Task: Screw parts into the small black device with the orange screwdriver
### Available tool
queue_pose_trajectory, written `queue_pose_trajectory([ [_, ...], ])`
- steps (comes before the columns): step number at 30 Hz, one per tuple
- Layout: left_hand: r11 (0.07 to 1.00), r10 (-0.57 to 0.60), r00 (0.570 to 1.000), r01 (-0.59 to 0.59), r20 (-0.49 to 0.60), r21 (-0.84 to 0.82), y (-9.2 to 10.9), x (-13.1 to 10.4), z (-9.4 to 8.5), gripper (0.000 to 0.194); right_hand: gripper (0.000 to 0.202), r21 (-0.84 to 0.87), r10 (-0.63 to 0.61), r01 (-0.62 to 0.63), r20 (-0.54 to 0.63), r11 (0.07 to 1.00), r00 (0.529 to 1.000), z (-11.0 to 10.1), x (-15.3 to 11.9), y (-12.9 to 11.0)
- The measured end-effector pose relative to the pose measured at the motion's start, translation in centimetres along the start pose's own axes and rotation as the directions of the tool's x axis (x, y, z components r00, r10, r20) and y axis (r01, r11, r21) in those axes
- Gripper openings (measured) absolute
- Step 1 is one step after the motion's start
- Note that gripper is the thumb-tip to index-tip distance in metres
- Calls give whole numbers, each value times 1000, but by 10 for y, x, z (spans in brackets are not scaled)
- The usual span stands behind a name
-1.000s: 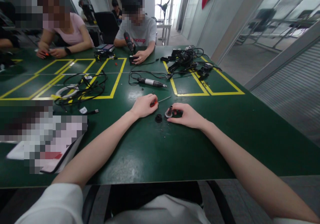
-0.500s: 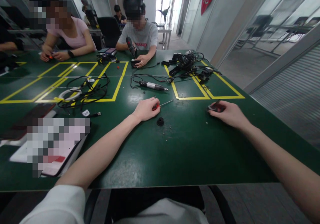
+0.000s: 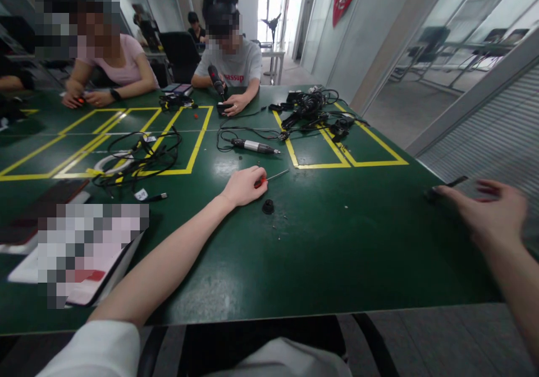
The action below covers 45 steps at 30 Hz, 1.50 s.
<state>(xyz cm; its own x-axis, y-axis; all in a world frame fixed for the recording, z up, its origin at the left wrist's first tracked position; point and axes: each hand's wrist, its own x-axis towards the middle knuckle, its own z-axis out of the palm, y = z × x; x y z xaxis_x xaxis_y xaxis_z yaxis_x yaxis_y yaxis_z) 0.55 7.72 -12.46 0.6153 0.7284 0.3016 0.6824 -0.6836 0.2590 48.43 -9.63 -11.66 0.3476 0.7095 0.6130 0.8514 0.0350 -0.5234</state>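
One screwdriver (image 3: 260, 183) is in my left hand (image 3: 244, 187), my fingers closed round its red handle and the bare shaft pointing towards the worktop's right edge, slightly up towards the far one. My right hand (image 3: 499, 214) is well apart from it, out by the right edge of the worktop (image 3: 357, 259), blurred, with thumb and fingers spread; a dark part (image 3: 432, 195) shows just past my thumb tip, close to that edge, and I cannot tell whether I have a grip on it or it rests on the top

Just on the near-edge side of my left hand stands a black cap (image 3: 268, 207), and a few tiny screws (image 3: 286, 217) lie loose near it, further towards the near edge. On the far-edge side of that hand lies a driver (image 3: 255, 146) with a silver middle, its tip towards the right edge. Beyond it, near the far right corner, is a heap of black cables (image 3: 309, 107), partly over yellow tape (image 3: 383, 163). Towards the left edge lie looped leads (image 3: 147, 155) and, nearer me, a dark slab (image 3: 46, 211). At the far edge a co-worker in grey (image 3: 236, 62) holds a drill (image 3: 216, 80) over a small black piece (image 3: 224, 108)
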Motion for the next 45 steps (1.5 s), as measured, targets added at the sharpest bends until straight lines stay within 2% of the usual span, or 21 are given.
queue_pose_trajectory([
  [1, 1000, 0, 1000, 0, 1, -1, 0, 0, 0, 15, 37, -19, 110, -122, -307, 992, 945, 3, -6, -18],
  [2, 1000, 3, 1000, -3, 1, -3, 0, 0, 0, 15, 42, 18, 157, -166, -447, 986, 881, 8, -11, -41],
  [3, 1000, 7, 1000, -7, -1, -7, 0, 0, 0, 14, 38, 74, 157, -139, -460, 988, 874, 15, -17, -67],
  [4, 1000, 9, 1000, -9, -4, -12, 1, -1, 0, 14, 28, 129, 121, -75, -392, 989, 912, 25, -22, -94],
  [5, 1000, 11, 1000, -11, -8, -16, 1, -1, 0, 14, 21, 185, 35, 2, -193, 983, 981, 36, -26, -122],
  [6, 1000, 10, 1000, -10, -11, -19, 1, -1, 0, 15, 17, 236, -101, 99, -4, 967, 995, 49, -30, -148],
  [8, 1000, 8, 1000, -8, -11, -18, 2, -1, 0, 15, 14, 360, -379, 268, 288, 894, 879, 79, -37, -194],
  [9, 1000, 7, 1000, -7, -11, -15, 2, -1, 0, 15, 18, 409, -464, 310, 363, 858, 808, 95, -40, -211],
  [11, 1000, 10, 1000, -10, -5, -14, 2, 0, 0, 16, 27, 469, -573, 365, 446, 804, 688, 127, -44, -235],
  [12, 1000, 12, 1000, -12, 0, -17, 2, 0, 0, 17, 29, 473, -600, 391, 463, 789, 652, 141, -45, -243],
  [15, 999, 8, 1000, -7, 9, -33, 3, 0, 0, 19, 13, 473, -662, 464, 536, 749, 523, 170, -41, -251],
  [16, 999, 4, 1000, -4, 5, -35, 3, 0, 0, 18, 10, 463, -662, 473, 551, 749, 508, 174, -38, -250],
  [20, 999, 15, 1000, -15, -9, -41, 2, 0, 1, 17, 10, 354, -580, 462, 556, 813, 596, 164, -19, -220],
  [24, 999, 11, 1000, -11, -4, -51, 2, 0, -1, 17, 19, 87, -342, 360, 579, 929, 741, 125, 10, -149],
  [27, 999, -2, 1000, 2, 10, -50, 1, 0, -2, 17, 19, -179, -169, 306, 535, 935, 828, 84, 27, -91],
  [29, 999, -2, 1000, 3, 17, -48, 1, 1, -3, 16, 16, -297, -88, 279, 525, 913, 847, 59, 33, -65],
  [32, 999, -2, 1000, 3, 23, -39, 1, 2, -4, 16, 13, -360, -17, 263, 563, 895, 826, 32, 35, -45],
  [36, 999, -8, 1000, 8, 15, -33, 2, 1, -4, 16, 8, -420, -10, 304, 573, 855, 820, 22, 37, -42],
  [39, 999, -7, 1000, 7, 7, -42, 2, 1, -3, 16, 9, -402, -69, 335, 548, 852, 833, 32, 34, -56],
  [41, 999, -5, 1000, 6, 5, -44, 2, 1, -3, 16, 6, -308, -164, 349, 496, 885, 853, 48, 24, -80],
  [45, 999, 1, 1000, -1, 2, -54, 1, 1, -2, 16, 17, 119, -358, 354, 553, 928, 752, 88, -16, -153],
])
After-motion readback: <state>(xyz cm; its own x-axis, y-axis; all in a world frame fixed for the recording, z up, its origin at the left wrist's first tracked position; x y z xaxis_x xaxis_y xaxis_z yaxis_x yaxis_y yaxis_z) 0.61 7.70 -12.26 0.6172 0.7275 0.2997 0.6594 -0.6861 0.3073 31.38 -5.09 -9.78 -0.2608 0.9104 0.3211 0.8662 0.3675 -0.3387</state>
